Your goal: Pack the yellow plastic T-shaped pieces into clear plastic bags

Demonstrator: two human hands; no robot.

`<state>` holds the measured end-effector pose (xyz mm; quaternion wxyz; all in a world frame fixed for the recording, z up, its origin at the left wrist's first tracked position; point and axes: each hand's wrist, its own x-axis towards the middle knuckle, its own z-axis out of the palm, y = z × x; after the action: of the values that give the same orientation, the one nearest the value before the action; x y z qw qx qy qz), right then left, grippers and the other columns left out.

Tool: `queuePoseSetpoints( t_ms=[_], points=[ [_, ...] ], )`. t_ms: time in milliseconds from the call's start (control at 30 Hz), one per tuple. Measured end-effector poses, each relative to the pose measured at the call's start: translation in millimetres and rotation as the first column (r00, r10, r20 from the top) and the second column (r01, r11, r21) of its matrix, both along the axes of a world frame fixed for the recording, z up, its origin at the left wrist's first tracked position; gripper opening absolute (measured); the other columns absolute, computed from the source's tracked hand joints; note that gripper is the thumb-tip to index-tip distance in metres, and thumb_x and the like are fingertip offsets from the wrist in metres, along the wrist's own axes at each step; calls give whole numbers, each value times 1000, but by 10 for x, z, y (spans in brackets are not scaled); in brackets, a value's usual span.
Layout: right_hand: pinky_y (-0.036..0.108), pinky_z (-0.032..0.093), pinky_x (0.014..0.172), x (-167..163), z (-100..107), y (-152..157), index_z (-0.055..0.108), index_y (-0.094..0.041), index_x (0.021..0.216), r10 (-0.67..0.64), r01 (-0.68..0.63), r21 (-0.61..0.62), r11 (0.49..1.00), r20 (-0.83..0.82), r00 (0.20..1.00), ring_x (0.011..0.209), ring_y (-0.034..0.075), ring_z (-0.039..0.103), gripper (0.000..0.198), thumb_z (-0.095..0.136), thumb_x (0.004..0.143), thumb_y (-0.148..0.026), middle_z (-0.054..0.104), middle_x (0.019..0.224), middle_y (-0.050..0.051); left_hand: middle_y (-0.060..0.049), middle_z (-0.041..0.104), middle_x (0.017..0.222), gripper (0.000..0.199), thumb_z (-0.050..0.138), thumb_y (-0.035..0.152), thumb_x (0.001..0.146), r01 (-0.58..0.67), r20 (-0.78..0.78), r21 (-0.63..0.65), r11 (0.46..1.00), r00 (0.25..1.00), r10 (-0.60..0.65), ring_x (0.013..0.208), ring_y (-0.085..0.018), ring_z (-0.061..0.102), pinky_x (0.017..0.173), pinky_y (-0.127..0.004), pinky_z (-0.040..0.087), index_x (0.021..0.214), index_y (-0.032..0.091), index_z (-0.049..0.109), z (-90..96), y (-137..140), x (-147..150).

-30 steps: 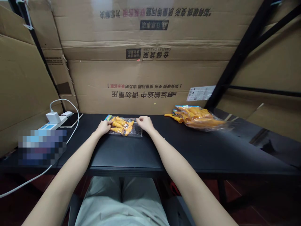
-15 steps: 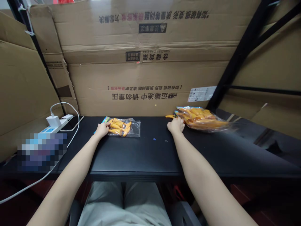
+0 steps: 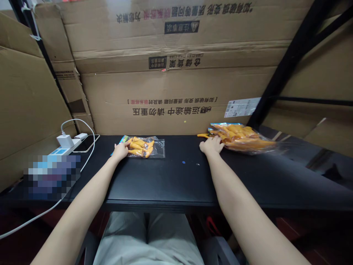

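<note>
Bagged orange pieces [image 3: 138,144] lie flat on the black tabletop [image 3: 162,184], left of centre, in a clear pouch with a colourful strip at its left end; the pouch's right part holds none of them and lies flat. The left hand [image 3: 120,150] rests on that left end, an extended finger reaching over the plastic onto the pieces (whether it pinches the pouch or merely presses it down, I cannot tell). Well apart, the right hand [image 3: 211,145] is at the left edge of a larger bagged heap [image 3: 241,140] of similar orange pieces, its fingers bent forward; their tips are hidden, so I cannot tell if they have closed on anything. Just beyond that hand, a thin orange tip [image 3: 203,135] juts out leftward. Between the two hands, nearer the front edge, a small blue spot [image 3: 183,162] shows on the tabletop. Along the left side are a power strip [image 3: 68,147] with a white charger [image 3: 65,141] plugged in, its white cable [image 3: 93,138] looping round, and a phone [image 3: 86,143] beside the strip. Printed cardboard [image 3: 165,86] stands behind, its lettering upside down.
</note>
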<state>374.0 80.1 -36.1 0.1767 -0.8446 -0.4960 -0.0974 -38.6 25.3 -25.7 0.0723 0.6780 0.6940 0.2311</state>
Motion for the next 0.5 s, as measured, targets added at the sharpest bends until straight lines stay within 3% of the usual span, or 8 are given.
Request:
queuePoseSetpoints(
  t_ms=[167, 300, 400, 500],
  points=[
    [47, 29, 95, -35, 48, -78, 53, 0, 120, -8, 6, 66, 998, 38, 999, 121, 34, 38, 46, 42, 81, -22, 51, 123, 26, -4, 64, 120, 47, 37, 12, 81, 2, -2, -4, 1000, 1000, -2, 122, -25, 49, 111, -56, 12, 118, 28, 62, -18, 21, -12],
    [48, 29, 94, -129, 118, -170, 56, -1, 116, 9, -12, 97, 995, 34, 999, 116, 34, 44, 42, 40, 83, -22, 54, 119, 26, -4, 63, 121, 47, 38, 12, 80, -1, -5, -6, 1000, 1000, 1, 122, -25, 49, 110, -55, 12, 118, 28, 62, -10, 21, -9],
    [47, 31, 93, -278, 225, -223, 61, -4, 111, 98, -98, 24, 995, -14, 995, 106, 32, 54, 43, 33, 89, -27, 60, 111, 23, -5, 62, 123, 49, 37, 11, 80, -12, -9, -27, 1000, 1000, 12, 123, -24, 49, 111, -54, 12, 120, 27, 61, 9, 4, 6],
    [39, 38, 86, -455, 309, -238, 65, -12, 106, 246, -257, -49, 965, -161, 956, 100, 28, 59, 47, 24, 92, -31, 64, 106, 18, -5, 61, 124, 51, 37, 9, 79, -17, -2, -29, 999, 1000, 17, 124, -24, 48, 111, -54, 12, 121, 26, 60, 22, -12, 16]
  ],
)
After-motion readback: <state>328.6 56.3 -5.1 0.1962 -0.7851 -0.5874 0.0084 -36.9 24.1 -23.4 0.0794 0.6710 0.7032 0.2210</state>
